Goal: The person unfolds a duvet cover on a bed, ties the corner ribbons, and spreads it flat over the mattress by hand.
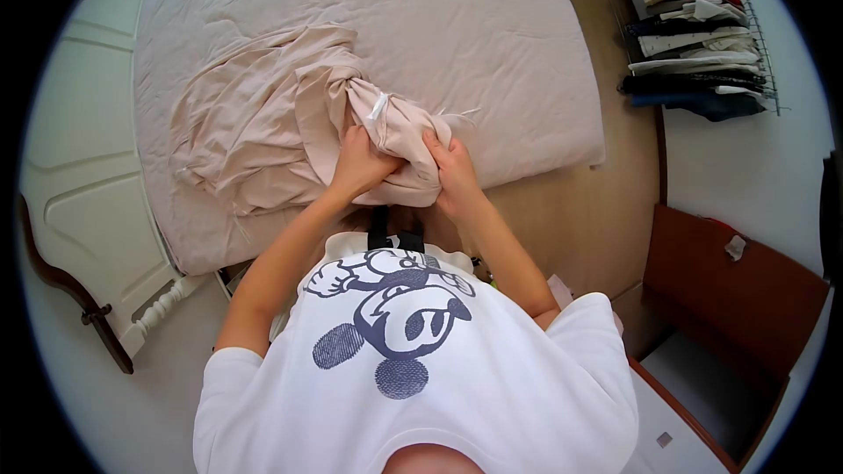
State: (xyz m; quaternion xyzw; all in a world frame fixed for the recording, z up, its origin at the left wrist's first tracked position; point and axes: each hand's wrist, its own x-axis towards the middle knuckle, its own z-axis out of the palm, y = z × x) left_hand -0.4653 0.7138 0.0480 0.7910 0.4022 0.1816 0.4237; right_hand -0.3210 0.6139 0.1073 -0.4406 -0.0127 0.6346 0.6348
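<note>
A pale pink duvet cover [255, 127] lies bunched on the bed, with thin ties and a white label [378, 107] showing near its gathered end. My left hand [364, 162] is closed on a fold of this cover, its fingertips partly hidden in the cloth. To its right, my right hand [452, 168] pinches the cover's edge, the thumb lying on top and the other fingers hidden beneath. Between both hands the fabric is bundled over the near edge of the bed.
Under the cover is a bed [457, 26] with a pale pink sheet. A white headboard [97, 140] stands at the left. On the right wall, clothes hang from a rack [760, 35]. Below it is a reddish-brown wooden panel [738, 281], beside the wooden floor [562, 219].
</note>
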